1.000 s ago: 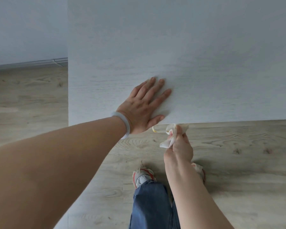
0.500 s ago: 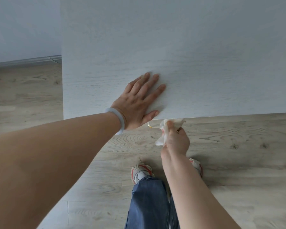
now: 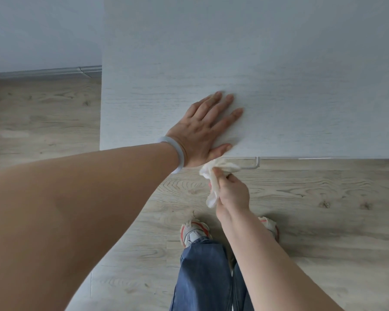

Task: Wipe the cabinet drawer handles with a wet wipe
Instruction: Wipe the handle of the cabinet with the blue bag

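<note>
I look straight down on the pale wood-grain cabinet top (image 3: 279, 86). My left hand (image 3: 202, 129), with a white bangle at the wrist, lies flat on it near the front edge, fingers straight. Just below that edge a thin metal drawer handle (image 3: 253, 166) sticks out; its right end shows, its left part is covered. My right hand (image 3: 231, 191) grips a crumpled white wet wipe (image 3: 220, 170) and holds it wrapped over the handle's left part, directly under my left thumb. The drawer fronts themselves are hidden below the top.
Light wood-look floor (image 3: 323, 198) spreads in front of the cabinet and to its left. My shoes (image 3: 193, 232) and blue jeans (image 3: 202, 277) stand close to the cabinet front. A grey skirting board (image 3: 43, 71) runs along the wall at the left.
My right hand has shifted the wipe left along the handle, so the handle's right end now shows. My left hand stays flat on the top. The view has shifted slightly.
</note>
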`<state>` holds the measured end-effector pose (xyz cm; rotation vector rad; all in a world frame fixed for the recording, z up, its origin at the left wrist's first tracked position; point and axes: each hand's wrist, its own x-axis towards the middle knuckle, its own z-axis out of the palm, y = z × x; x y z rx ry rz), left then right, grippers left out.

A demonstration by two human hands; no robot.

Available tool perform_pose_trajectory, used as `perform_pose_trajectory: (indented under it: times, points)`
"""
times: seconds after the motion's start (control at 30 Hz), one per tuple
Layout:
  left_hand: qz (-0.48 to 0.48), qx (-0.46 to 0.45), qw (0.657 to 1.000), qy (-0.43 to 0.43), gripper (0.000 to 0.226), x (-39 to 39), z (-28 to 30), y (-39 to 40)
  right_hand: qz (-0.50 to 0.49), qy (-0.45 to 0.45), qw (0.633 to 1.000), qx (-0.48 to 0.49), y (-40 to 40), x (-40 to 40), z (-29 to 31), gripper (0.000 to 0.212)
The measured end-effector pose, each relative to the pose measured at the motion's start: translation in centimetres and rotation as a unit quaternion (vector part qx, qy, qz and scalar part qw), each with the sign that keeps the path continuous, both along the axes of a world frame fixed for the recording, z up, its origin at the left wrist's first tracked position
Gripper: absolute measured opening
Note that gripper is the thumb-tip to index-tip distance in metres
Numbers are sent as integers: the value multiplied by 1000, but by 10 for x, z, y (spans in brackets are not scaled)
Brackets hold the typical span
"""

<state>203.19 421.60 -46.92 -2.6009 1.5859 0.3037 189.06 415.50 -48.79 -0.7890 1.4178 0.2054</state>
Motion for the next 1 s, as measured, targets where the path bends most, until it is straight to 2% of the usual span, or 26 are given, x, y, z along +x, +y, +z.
perform_pose_trajectory:
  times: [0.07, 0.17, 0.23, 0.3, 0.37, 0.43, 0.53, 0.63, 0.7, 0.83, 1.0]
  points:
    - [1, -4, 1000, 2, 74, 0, 0, 0, 110, 9, 993, -42, 1, -14, -2, 25]
    - [0, -9, 1000, 1, 74, 0, -1, 1, 193, 18, 963, -187, -13, -36, -1, 24]
    - [2, -11, 1000, 0, 74, 0, -1, 1, 189, 23, 941, -281, -22, -40, 9, 13]
    - [2, -11, 1000, 0, 73, -1, -1, 1, 158, 20, 922, -352, -26, -36, 16, 23]
    - [2, -11, 1000, -4, 74, -1, -1, 1, 158, -25, 891, -424, -26, -29, 16, 25]
    - [3, -11, 1000, -6, 74, -1, -1, 1, 204, -68, 851, -479, -20, -23, 10, 20]
    - [4, -10, 1000, -9, 75, -1, -1, 2, 300, -143, 795, -508, -3, -17, -3, 18]
    - [4, -8, 1000, -10, 75, -1, -2, 1, 356, -189, 767, -499, 13, -14, -10, 20]
    - [5, -8, 1000, -8, 74, -1, -2, 1, 346, -180, 763, -515, 18, -13, -14, 20]
    - [4, -7, 1000, -11, 73, 0, -2, 2, 308, -164, 797, -494, 3, -8, -16, 11]
    - [3, -9, 1000, -11, 73, -1, -2, 2, 336, -169, 782, -497, -34, -21, -16, 6]
